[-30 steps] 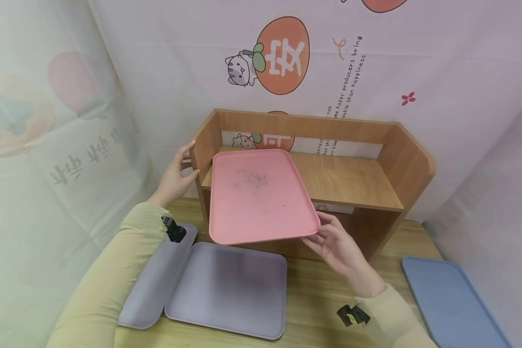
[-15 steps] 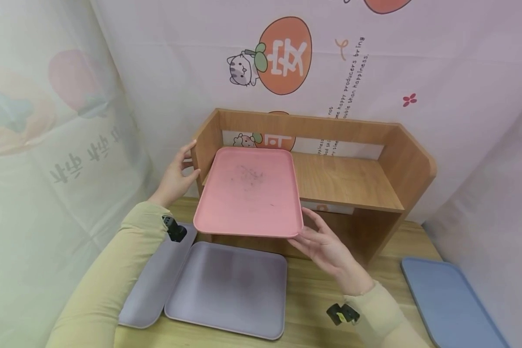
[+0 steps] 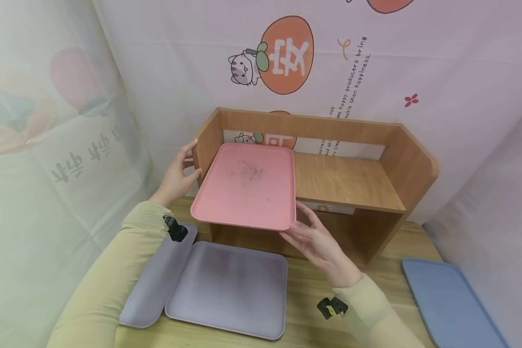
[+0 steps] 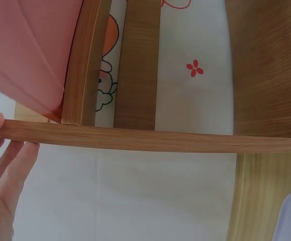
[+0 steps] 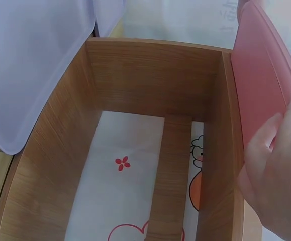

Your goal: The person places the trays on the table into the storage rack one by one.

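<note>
A pink rectangular tray (image 3: 250, 191) with dark smudges lies tilted on the left part of the wooden desk shelf's (image 3: 348, 183) upper board, its near end jutting out past the front edge. My right hand (image 3: 316, 241) holds the tray's near right corner, fingers along its side and underneath. In the right wrist view, the fingers press against the raised pink rim (image 5: 266, 55). On the far left, my left hand (image 3: 174, 176) grips the shelf's left side panel (image 4: 135, 138), thumb on one face and fingers on the other, as the left wrist view shows.
Two greyish-purple trays (image 3: 228, 290) lie side by side on the wood-grain table (image 3: 309, 309) in front of the shelf, the left one partly under my left sleeve. A blue tray (image 3: 454, 302) rests at the right. Printed cloth (image 3: 165, 63) hangs behind and at both sides.
The pink tray has slid back and left onto the upper shelf and turned straighter, with my right hand following its corner. My left hand stays on the side panel.
</note>
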A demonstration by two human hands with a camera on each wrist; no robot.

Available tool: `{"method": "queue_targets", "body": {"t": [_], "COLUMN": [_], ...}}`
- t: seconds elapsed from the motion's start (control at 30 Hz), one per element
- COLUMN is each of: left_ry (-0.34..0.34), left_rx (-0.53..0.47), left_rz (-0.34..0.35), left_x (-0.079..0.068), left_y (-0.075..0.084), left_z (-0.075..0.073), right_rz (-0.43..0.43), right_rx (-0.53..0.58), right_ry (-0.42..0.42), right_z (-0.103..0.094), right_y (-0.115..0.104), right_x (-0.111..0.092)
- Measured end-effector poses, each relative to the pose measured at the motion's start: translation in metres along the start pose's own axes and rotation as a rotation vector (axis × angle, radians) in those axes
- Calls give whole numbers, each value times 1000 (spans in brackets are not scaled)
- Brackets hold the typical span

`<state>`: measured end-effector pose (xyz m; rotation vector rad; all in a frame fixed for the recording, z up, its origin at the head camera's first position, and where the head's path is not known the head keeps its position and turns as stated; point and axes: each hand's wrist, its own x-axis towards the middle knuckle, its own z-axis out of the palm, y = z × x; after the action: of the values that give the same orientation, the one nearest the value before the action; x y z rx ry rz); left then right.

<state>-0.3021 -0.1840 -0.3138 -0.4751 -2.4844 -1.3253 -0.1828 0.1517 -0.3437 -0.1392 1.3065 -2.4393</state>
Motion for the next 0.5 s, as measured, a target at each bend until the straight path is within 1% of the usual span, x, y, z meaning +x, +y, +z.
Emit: {"method": "queue_targets", "body": {"t": [0.17,0.33,0.5], "left_ry": [1,2,3], "left_rx": [-9,-11,-9], "left_rz": [-6,-3,-12], "left_x": [-1,-3,-6], "left_y": [1,3,6], "left_z": [0,1,1], "right_rz": [-3,-8,5], "right_rx": [8,20,34], "right_ry": [2,27,29], "right_z": [1,1,0], "right_y": [1,0,-1], "right_x": [5,10,12]}}
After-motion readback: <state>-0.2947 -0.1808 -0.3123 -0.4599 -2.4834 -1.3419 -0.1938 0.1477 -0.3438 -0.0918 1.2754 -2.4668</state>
